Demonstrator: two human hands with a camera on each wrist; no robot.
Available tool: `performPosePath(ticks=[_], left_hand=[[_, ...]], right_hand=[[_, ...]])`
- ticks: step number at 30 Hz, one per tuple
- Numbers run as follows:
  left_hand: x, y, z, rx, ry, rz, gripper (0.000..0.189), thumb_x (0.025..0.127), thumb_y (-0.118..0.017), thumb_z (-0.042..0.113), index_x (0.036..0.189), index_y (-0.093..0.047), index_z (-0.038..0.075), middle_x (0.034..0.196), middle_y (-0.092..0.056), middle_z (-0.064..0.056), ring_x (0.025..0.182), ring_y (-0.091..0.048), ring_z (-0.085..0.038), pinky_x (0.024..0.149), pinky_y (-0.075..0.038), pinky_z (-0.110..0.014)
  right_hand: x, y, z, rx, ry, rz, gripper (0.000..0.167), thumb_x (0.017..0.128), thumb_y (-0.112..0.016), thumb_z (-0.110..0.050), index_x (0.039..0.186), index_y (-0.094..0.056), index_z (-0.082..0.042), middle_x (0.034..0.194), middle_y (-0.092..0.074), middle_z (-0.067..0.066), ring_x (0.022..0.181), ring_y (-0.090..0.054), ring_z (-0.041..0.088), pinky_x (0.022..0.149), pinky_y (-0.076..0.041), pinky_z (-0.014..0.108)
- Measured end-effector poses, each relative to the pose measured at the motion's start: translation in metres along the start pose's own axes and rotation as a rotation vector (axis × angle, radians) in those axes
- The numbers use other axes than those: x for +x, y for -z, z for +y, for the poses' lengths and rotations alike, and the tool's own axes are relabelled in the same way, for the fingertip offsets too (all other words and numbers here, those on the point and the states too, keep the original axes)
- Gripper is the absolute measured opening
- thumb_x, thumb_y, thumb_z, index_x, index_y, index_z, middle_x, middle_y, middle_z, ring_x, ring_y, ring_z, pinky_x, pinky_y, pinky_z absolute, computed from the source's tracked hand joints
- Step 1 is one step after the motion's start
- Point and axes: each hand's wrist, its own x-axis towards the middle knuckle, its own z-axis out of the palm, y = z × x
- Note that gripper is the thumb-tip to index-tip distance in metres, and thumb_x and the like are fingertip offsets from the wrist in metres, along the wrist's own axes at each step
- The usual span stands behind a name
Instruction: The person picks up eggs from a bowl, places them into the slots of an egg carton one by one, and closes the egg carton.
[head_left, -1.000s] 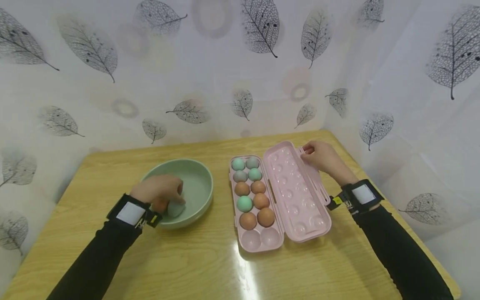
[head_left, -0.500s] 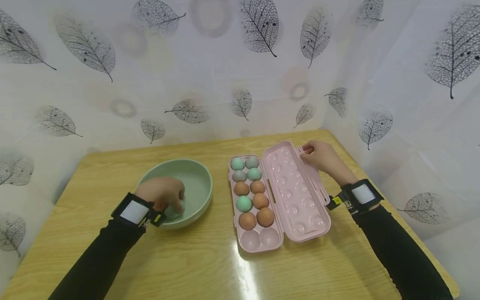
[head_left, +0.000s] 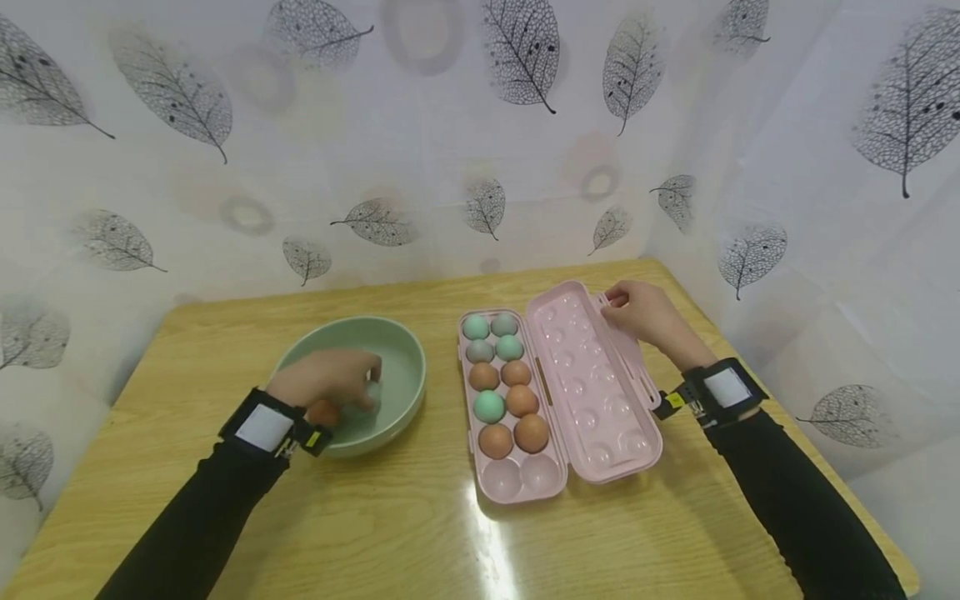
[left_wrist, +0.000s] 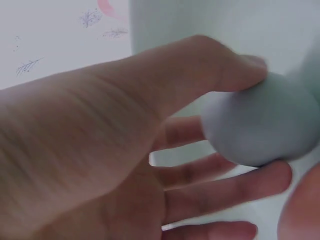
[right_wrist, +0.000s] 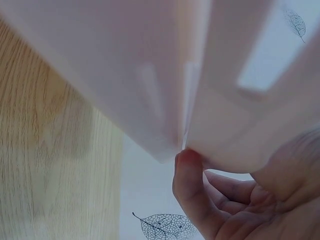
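Observation:
Inside a green bowl (head_left: 405,358) on the left of the table, my left hand (head_left: 326,379) holds a grey-blue egg (left_wrist: 265,125). Its thumb lies on top of the shell and its fingers curl around the other side. A brown egg (left_wrist: 306,210) lies in the bowl beside the fingers. To the right stands a pink egg box (head_left: 502,482) with its lid (head_left: 581,387) folded back. Brown, green and grey eggs fill most of its cups; the two nearest cups are bare. My right hand (head_left: 647,315) pinches the flap at the lid's far outer corner.
Everything rests on a yellow wooden table (head_left: 375,533). A white sheet with a leaf print (head_left: 450,125) hangs close behind the table and along its right side. Bare wood lies between bowl and egg box.
My left hand has closed around the grey-blue egg and shifted it slightly right and away within the bowl. The brown egg shows again beneath the wrist. My right hand keeps its place on the flap.

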Motion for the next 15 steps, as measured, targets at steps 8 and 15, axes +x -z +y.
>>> performPosePath(ticks=[8,15], left_hand=[[0.0096,-0.0026,-0.0007,0.082,-0.115,0.154,0.044,0.079,-0.076,0.025,0.117,-0.063,0.009,0.105,-0.065,-0.007,0.092,-0.062,-0.021,0.081,-0.056,-0.040],[0.0085,-0.0044,0.0019,0.120,-0.148,0.274,0.043,0.081,-0.074,0.028,0.120,-0.063,0.012,0.113,-0.063,-0.010,0.098,-0.063,-0.024,0.087,-0.056,-0.046]], right_hand=[[-0.0013,0.0020,-0.0010,0.006,-0.013,-0.016,0.046,0.099,-0.057,-0.021,0.134,-0.056,0.008,0.124,-0.063,0.028,0.109,-0.062,0.038,0.092,-0.055,0.047],[-0.0015,0.0026,-0.0016,0.003,-0.020,-0.021,0.047,0.099,-0.057,-0.021,0.135,-0.055,0.009,0.125,-0.062,0.029,0.110,-0.062,0.039,0.092,-0.055,0.047]])
